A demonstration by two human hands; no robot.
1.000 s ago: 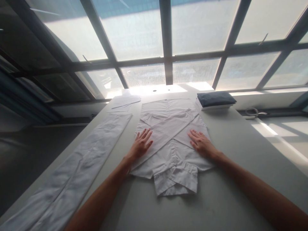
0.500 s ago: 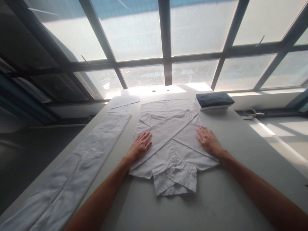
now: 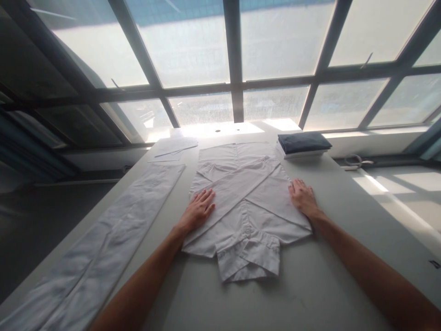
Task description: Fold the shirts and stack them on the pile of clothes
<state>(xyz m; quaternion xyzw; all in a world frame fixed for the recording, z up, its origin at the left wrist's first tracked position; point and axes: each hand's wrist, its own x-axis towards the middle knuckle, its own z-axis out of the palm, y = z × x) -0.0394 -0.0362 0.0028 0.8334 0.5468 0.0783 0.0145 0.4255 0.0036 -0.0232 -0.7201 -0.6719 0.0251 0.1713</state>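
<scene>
A white shirt (image 3: 241, 184) lies flat on the white table (image 3: 262, 303), its collar toward me and its sleeves crossed over the body. On the shirt's left side my left hand (image 3: 199, 209) rests flat, fingers stretched out and holding nothing. My right hand (image 3: 303, 196) lies at the shirt's right edge, partly on the table; its fingers are extended and slightly curled at the tips. No cloth shows gripped in either hand.
Along the table's left side lies a long folded white garment (image 3: 103, 243). Paper sheets (image 3: 175, 148) are at the far left. A dark folded cloth (image 3: 303, 141) tops a white stack at the far right. Windows (image 3: 272, 41) rise behind the table.
My right hand has slid rightward from the shirt's body out to its right edge. My left hand stays in place on the shirt. The view has shifted slightly.
</scene>
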